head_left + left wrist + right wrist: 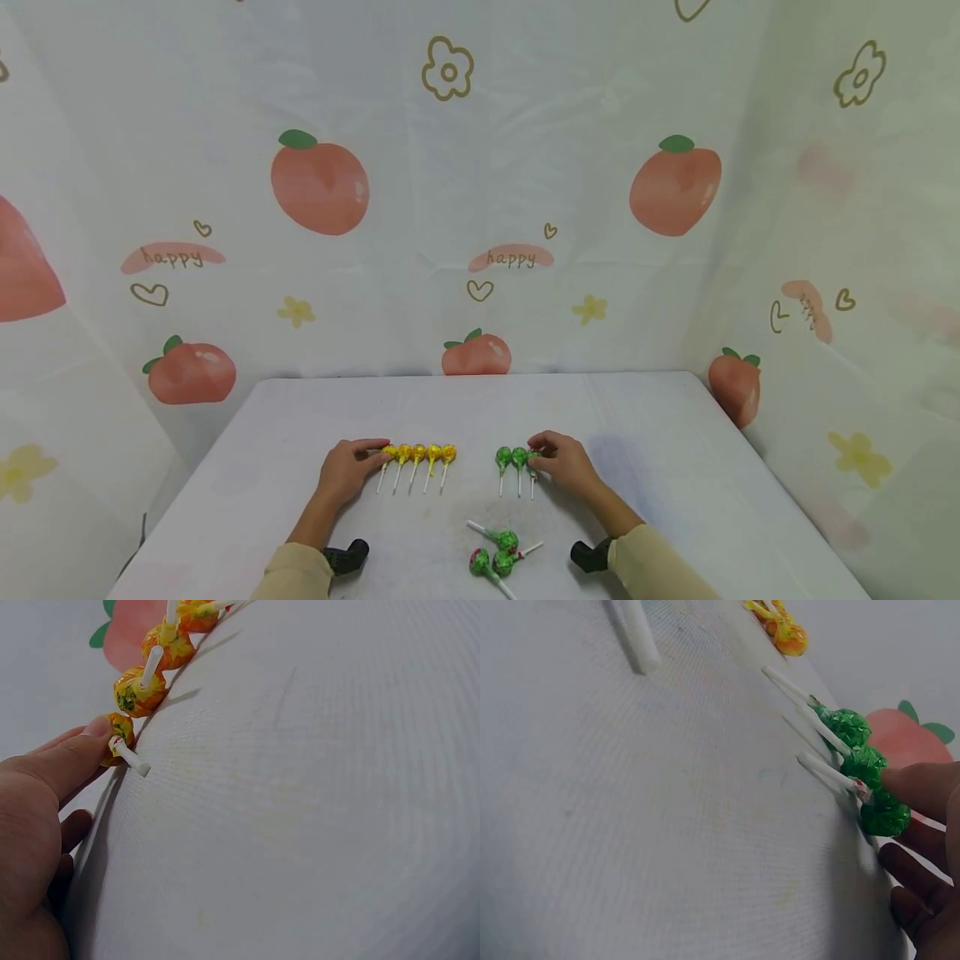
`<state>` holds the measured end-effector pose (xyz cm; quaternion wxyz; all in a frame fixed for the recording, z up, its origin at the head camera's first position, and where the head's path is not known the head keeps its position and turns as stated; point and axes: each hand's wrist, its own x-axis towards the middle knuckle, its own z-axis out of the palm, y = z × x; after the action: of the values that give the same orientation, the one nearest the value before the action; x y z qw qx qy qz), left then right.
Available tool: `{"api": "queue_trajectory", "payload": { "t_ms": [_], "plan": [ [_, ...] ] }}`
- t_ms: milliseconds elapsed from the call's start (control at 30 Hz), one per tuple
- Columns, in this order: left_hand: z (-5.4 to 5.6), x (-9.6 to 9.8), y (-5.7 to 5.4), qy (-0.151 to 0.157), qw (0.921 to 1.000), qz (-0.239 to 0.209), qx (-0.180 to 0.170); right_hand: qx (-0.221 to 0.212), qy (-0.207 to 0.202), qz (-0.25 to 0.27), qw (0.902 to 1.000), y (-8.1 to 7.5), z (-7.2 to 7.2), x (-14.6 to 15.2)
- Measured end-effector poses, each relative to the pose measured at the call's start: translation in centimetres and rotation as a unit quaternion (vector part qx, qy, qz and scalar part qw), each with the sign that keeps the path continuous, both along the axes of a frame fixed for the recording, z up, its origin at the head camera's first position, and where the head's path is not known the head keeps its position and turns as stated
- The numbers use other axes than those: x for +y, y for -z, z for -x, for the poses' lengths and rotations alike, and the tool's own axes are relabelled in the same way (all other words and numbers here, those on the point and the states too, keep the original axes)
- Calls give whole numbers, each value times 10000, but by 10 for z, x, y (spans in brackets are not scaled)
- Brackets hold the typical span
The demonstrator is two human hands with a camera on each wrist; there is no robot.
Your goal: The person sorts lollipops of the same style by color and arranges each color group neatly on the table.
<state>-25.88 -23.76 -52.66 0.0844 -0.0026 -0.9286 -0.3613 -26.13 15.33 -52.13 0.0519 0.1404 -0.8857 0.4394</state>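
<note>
Several yellow-wrapped lollipops (418,453) lie side by side in a row on the table, white sticks toward me. My left hand (347,471) is at the row's left end, thumb and forefinger pinching the head of the outermost yellow lollipop (124,729). To the right, three green-wrapped lollipops (519,456) form a second row, their sticks also toward me. With thumb and fingertips, my right hand (567,465) pinches the head of the rightmost green lollipop (885,818). The thumb also comes right up to the middle green lollipop (864,763).
Nearer to me, three more green lollipops (507,541) lie loosely together, sticks pointing different ways. A gap separates the yellow and green rows on the white table (300,417). Behind the table hangs a white curtain (397,183) printed with peaches.
</note>
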Motion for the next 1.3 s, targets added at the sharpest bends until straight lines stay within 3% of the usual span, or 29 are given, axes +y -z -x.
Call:
{"api": "queue_trajectory", "payload": {
  "t_ms": [200, 433, 767, 967, 1133, 1300],
  "plan": [
    [1, 1, 0, -8, 10000, 1, -25, 120, 228, 154, 9995, -7, -5, -1],
    [0, 2, -1, 23, 10000, 20, -1, 496, 408, 473, 9968, -26, -14, -7],
    [-1, 1, -1, 19, 10000, 19, 5, 785, -159, 1269, 9887, -47, -34, -28],
    [-1, 1, -1, 10, 10000, -17, -22, 575, -741, 1320, 9868, -73, -62, -43],
    [-1, 1, -1, 17, 10000, -9, -23, 132, -878, 1180, 9890, -52, -61, -48],
    [-2, 1, -2, 26, 10000, 2, 3, -46, -1329, 1175, 9841, -35, -64, -48]
  ]
}}
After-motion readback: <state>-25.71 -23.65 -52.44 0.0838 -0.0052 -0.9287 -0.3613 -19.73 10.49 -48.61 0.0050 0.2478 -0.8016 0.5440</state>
